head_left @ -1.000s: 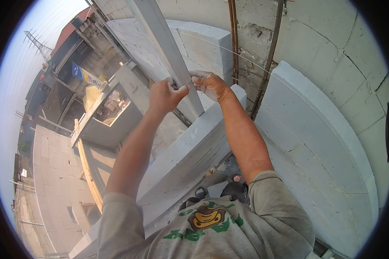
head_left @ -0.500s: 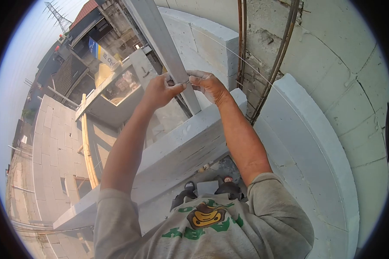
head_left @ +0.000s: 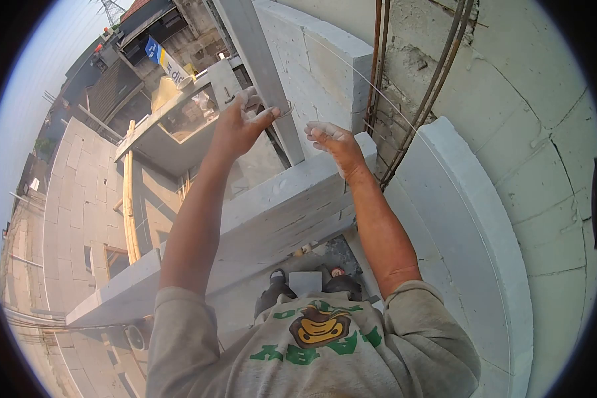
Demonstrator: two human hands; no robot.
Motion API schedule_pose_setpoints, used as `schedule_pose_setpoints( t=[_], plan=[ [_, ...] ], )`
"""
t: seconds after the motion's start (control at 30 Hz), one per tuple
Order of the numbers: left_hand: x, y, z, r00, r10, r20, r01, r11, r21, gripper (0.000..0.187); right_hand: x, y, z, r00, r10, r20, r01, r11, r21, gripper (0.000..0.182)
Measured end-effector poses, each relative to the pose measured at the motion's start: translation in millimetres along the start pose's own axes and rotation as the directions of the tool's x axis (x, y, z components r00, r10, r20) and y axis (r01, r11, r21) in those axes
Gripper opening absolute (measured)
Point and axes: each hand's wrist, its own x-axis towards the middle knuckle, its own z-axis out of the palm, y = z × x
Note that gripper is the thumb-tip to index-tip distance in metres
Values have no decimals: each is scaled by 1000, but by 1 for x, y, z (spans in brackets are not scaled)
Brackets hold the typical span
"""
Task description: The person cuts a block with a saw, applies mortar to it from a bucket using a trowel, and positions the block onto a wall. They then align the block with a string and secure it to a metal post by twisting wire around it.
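Note:
A long grey metal post (head_left: 266, 73) rises from the top of a pale block wall (head_left: 292, 189). A thin wire (head_left: 289, 109) loops round it at hand height. At the post's left side is my left hand (head_left: 244, 126), thumb and fingers apart, with the thumb tip near the wire. My right hand (head_left: 335, 142) is off to the right of the post, its dusty fingers curled together; whether something small is in them cannot be made out.
Steel rods (head_left: 438, 79) run up the rough concrete at the right. A taut string (head_left: 358, 73) crosses above a curved block wall (head_left: 477, 199). Bamboo poles (head_left: 130, 205) stand at the left. My feet are below, beside a grey block (head_left: 305, 283).
My right hand has come away from the post, moving right and slightly down. My left hand has opened wider beside the post. The view has shifted slightly.

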Motion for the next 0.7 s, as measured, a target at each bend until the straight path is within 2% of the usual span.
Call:
schedule_pose_setpoints(
  t=[0.03,0.1,0.13,0.17,0.23,0.3,0.33,0.37,0.4,0.47,0.53,0.57,0.63,0.7],
  plan=[
    [-7,-1,0,1000,-9,-3,9,1000,-1,72,-6,4,-1,999,-17,-40,17,1000,1,52],
    [-24,-5,-1,968,99,-232,-116,991,-64,69,-23,12,-4,997,-22,-72,23,1000,3,50],
    [-40,10,-10,966,83,-245,-89,996,-16,59,-35,15,-6,994,-14,-105,19,999,42,48],
    [-59,14,-13,967,70,-246,-76,997,-17,59,-48,18,-8,990,-4,-138,15,997,80,45],
    [-99,17,-15,943,-91,-321,-40,924,-381,49,-81,37,-20,987,56,-150,-40,993,108,43],
    [-150,6,-16,958,-157,-241,40,902,-430,38,-120,66,-36,964,180,-197,-157,980,125,39],
    [-173,-9,-15,967,-174,-188,110,945,-307,35,-143,85,-45,941,256,-223,-236,965,112,37],
    [-194,-26,-12,970,-202,-138,177,968,-176,32,-169,105,-54,894,361,-267,-357,932,64,36],
    [-212,-41,-9,962,-228,-150,201,964,-176,32,-195,127,-63,836,454,-309,-472,881,17,35],
    [-244,-69,-11,935,-328,-134,327,944,-32,28,-251,165,-75,706,589,-394,-670,735,-101,29],
    [-259,-88,-16,910,-371,-185,369,928,-48,29,-308,206,-93,650,642,-406,-760,536,-369,21],
    [-266,-96,-17,889,-402,-220,397,915,-71,29,-324,204,-86,576,693,-434,-814,440,-379,20],
    [-272,-111,-21,886,-377,-269,359,926,-117,26,-341,206,-72,474,768,-430,-864,312,-395,21],
    [-275,-121,-33,901,-345,-262,323,938,-126,25,-341,221,-58,520,744,-419,-827,315,-466,22]
  ],
)
